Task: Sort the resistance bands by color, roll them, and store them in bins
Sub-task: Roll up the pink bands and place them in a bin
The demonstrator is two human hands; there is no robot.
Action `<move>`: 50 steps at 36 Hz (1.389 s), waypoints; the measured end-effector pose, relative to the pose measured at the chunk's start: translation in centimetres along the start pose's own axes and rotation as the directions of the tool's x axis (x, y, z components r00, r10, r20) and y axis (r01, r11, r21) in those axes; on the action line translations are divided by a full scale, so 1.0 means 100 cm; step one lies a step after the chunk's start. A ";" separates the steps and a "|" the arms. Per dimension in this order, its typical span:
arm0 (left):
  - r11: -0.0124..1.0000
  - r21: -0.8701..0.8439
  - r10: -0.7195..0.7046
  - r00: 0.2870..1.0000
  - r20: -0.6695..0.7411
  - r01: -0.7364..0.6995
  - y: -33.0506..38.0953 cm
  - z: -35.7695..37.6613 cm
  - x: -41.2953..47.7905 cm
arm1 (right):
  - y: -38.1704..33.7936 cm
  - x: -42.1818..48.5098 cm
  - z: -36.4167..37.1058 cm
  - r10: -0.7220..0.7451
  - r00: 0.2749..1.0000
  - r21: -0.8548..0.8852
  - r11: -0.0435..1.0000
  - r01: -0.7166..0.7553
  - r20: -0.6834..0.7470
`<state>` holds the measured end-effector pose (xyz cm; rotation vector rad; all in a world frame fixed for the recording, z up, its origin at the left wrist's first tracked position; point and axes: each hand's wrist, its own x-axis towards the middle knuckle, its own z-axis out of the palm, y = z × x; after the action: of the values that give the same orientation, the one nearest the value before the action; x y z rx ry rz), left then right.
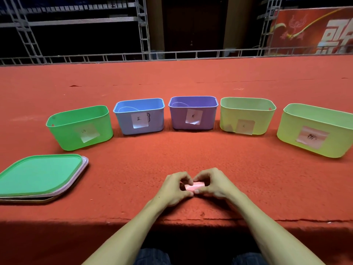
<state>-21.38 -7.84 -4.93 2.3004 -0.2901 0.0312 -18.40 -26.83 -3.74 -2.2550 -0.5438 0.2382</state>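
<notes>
Presently the pink band [193,187] sits close to the front edge of the desk [172,83], about midway along it, held between both hands. The fingers of the left hand [172,188] and of the right hand [214,185] are curled round the band, thumbs on the near side, pinching it as a short, compact roll. How many turns remain cannot be told. The step in hand appears to be rolling. To do it well, apply even pressure from both sides so that the edges of the roll stay flush. Wind tightly enough that the roll will not spring open on release, and do not let go with both hands at once. The likely destination is the pink-labelled bin [315,131], nearest the right edge of the desk and well apart from the hands. The green bin [80,129], blue bin [139,116], purple bin [193,113] and yellow-green bin [247,116] stand in the same row. A stack of lids [40,175] lies near the left edge.
</notes>
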 end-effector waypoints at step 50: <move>0.999 0.037 0.015 0.993 0.115 -0.019 0.001 -0.011 -0.004 | 0.007 -0.025 0.010 0.025 0.992 -0.138 0.990 -0.042 -0.126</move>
<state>-21.73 -7.02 -4.15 2.3413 -0.3714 -0.0883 -20.75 -27.69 -4.95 -2.3984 -0.4697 0.0771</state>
